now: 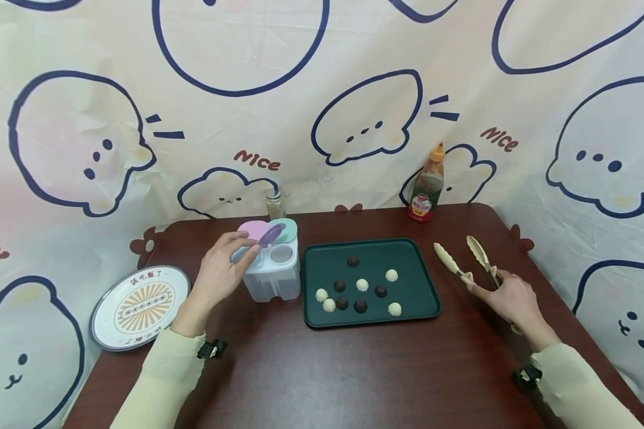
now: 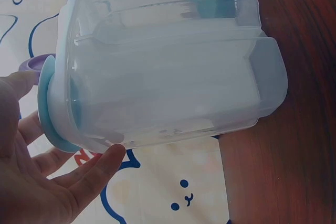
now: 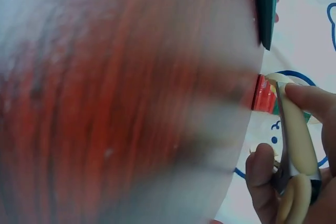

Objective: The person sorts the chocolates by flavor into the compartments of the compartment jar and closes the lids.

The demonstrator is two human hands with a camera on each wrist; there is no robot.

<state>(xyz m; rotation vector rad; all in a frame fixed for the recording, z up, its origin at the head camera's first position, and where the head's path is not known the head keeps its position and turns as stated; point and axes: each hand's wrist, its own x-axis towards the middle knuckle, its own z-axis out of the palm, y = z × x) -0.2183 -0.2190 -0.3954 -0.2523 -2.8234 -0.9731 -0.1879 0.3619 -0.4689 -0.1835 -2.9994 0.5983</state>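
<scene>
While the dark wooden surface [image 1: 354, 369] carries everything in view, the work sits at an opening stage: tools are being taken up and nothing has left the tray. The green tray [image 1: 424, 280] lies at centre with small round sweets [image 1: 362, 285] scattered on it, some pale, some dark. Just left of the tray stands a clear plastic container [image 1: 273, 277] with coloured flip lids [image 1: 271, 233]; its compartments look unfilled in the left wrist view. A patterned plate [image 1: 139, 307] rests at the surface's left edge, and a sauce bottle [image 1: 426, 190] and a small glass jar [image 1: 275, 204] stand at the back.

The left hand [image 1: 222, 268] is loosely spread, fingertips touching the purple lid [image 1: 270, 236], with no closed grip on it. The right hand [image 1: 507, 298] pinches the cream tongs [image 1: 469, 259] near their hinge, right of the tray; the tong arms stand apart and carry nothing.

Judgement: lid-opening and tong pickup are the step in hand. The next move calls for the tongs to swing over the tray and close gently on one sweet, with a compartment lid held clear.
</scene>
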